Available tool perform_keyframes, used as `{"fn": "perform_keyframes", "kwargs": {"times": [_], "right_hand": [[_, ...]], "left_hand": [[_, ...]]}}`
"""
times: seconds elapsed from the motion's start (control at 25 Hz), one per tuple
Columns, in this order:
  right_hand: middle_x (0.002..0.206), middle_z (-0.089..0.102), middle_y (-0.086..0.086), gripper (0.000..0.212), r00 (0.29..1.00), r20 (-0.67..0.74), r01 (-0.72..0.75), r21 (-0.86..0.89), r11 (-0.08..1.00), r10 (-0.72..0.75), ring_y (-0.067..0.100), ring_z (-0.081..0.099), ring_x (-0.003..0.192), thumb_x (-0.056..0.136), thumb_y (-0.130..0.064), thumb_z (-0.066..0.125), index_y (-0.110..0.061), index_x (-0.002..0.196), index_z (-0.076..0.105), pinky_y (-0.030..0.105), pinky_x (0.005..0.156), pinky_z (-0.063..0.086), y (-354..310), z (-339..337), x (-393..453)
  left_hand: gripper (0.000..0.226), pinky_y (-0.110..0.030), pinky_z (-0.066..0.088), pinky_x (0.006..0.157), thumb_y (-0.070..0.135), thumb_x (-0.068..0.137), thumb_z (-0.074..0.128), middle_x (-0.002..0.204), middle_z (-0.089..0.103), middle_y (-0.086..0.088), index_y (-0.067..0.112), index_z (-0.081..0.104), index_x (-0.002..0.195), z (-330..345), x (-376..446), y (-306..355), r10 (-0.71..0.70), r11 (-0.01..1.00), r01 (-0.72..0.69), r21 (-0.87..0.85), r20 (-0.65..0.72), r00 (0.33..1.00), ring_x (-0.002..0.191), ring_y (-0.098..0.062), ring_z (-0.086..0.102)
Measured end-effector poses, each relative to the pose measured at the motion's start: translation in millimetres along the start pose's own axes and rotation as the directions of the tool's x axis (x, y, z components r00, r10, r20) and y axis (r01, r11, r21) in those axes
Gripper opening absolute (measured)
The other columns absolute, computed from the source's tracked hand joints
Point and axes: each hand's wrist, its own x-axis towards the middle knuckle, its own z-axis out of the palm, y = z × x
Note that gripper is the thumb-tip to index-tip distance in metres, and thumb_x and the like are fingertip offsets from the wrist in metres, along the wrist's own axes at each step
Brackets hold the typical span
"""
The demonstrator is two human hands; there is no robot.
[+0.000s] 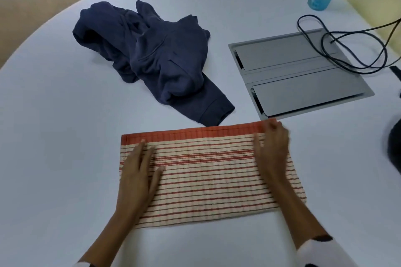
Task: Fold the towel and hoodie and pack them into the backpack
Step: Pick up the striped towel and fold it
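Head view: left hand [138, 171] flat, fingers straight, pinning striped towel [208, 175] on table [54, 136]; right hand [272, 149] blurred at far corner, grip unclear, likely smoothing the fold. Hoodie [152, 58] crumpled behind, unfolded.

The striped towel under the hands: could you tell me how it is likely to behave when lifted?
The striped towel lies flat in a thin folded layer, so it will probably droop and may unfold unless supported along both ends. It looks light. On the smooth table it would likely slide when pushed, perhaps bunching.
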Motion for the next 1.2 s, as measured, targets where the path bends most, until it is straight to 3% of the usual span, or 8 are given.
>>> {"fn": "perform_keyframes", "kwargs": {"times": [0.08,0.2,0.36,0.52,0.72,0.92,1.04,1.2], "right_hand": [[0.146,0.042,0.015,0.052,0.975,0.159,0.14,0.104,0.985,-0.156,0.031,0.037,0.136,0.095,-0.029,0.048,-0.01,0.142,0.039,0.041,0.111,0.029,-36.4,17.2,-40.1],[0.157,0.023,0.007,0.06,0.829,0.383,0.381,0.145,0.913,-0.407,0.021,0.019,0.145,0.099,-0.044,0.031,-0.013,0.15,0.024,0.04,0.118,0.017,-88.5,47.3,-96.1],[0.157,0.02,0.008,0.072,0.795,0.433,0.495,-0.059,0.867,-0.424,0.021,0.018,0.145,0.097,-0.06,0.018,-0.011,0.15,0.023,0.041,0.116,0.007,-95.6,63.1,-97.6],[0.16,-0.005,0.002,0.077,0.86,0.436,0.359,-0.148,0.922,-0.265,0.018,-0.006,0.147,0.093,-0.064,0.011,-0.016,0.152,0.0,0.043,0.12,-0.002,-40.3,43.7,-57.0],[0.16,-0.006,0.003,0.089,0.939,0.343,0.116,-0.269,0.956,-0.017,0.02,-0.007,0.148,0.083,-0.074,-0.006,-0.017,0.152,-0.005,0.043,0.12,-0.002,29.8,16.3,-8.8],[0.16,-0.005,0.002,0.094,0.929,0.368,0.111,-0.207,0.972,-0.028,0.02,-0.005,0.148,0.078,-0.079,-0.009,-0.019,0.151,-0.003,0.04,0.119,-0.006,40.1,7.5,1.9],[0.16,0.01,0.009,0.082,0.942,0.325,-0.043,-0.114,0.993,0.078,0.027,0.01,0.147,0.088,-0.067,0.019,-0.016,0.152,0.012,0.04,0.117,0.0,38.5,-10.2,-20.2],[0.14,0.041,0.021,0.046,0.927,0.223,-0.269,-0.17,0.948,0.303,0.034,0.04,0.126,0.097,-0.024,0.046,-0.006,0.139,0.04,0.048,0.104,0.035,41.1,-43.5,-66.0]], "left_hand": [[0.072,-0.048,0.017,0.115,0.061,0.092,0.024,0.158,0.019,-0.006,0.017,0.026,0.149,13.8,-10.8,-5.7,0.051,0.996,-0.056,0.065,0.072,0.996,0.144,-0.025,0.018],[0.079,-0.049,0.013,0.117,0.067,0.092,0.015,0.159,0.013,-0.006,0.016,0.018,0.151,20.6,-14.5,-12.3,0.057,0.989,-0.073,0.128,0.127,0.99,0.146,-0.024,0.013],[0.082,-0.045,0.013,0.117,0.068,0.09,0.016,0.159,0.011,-0.004,0.013,0.013,0.152,20.6,-16.3,-14.2,0.011,0.988,-0.027,0.152,0.107,0.994,0.146,-0.023,0.012],[0.085,-0.042,0.008,0.117,0.07,0.086,0.02,0.159,0.004,0.002,0.018,0.006,0.152,21.1,-17.1,-13.1,-0.044,0.99,0.029,0.14,0.103,0.994,0.146,-0.019,0.006],[0.087,-0.04,0.007,0.117,0.072,0.085,0.016,0.159,0.001,0.003,0.018,0.003,0.152,20.0,-17.3,-12.9,-0.047,0.99,0.031,0.141,0.108,0.993,0.146,-0.017,0.003],[0.089,-0.037,0.0,0.117,0.074,0.084,0.01,0.158,-0.006,0.004,0.018,-0.002,0.152,19.3,-17.3,-12.6,-0.032,0.99,0.015,0.138,0.122,0.992,0.146,-0.015,-0.004],[0.089,-0.034,-0.004,0.118,0.073,0.085,0.005,0.158,-0.005,0.002,0.013,-0.002,0.151,11.9,-29.1,-18.5,-0.026,0.99,0.009,0.138,0.124,0.992,0.146,-0.015,-0.004],[0.078,-0.026,-0.009,0.118,0.061,0.095,0.008,0.158,0.008,-0.006,0.006,0.008,0.15,-0.6,-65.5,-39.1,-0.039,0.984,0.006,0.18,0.182,0.982,0.147,-0.019,0.005]]}}
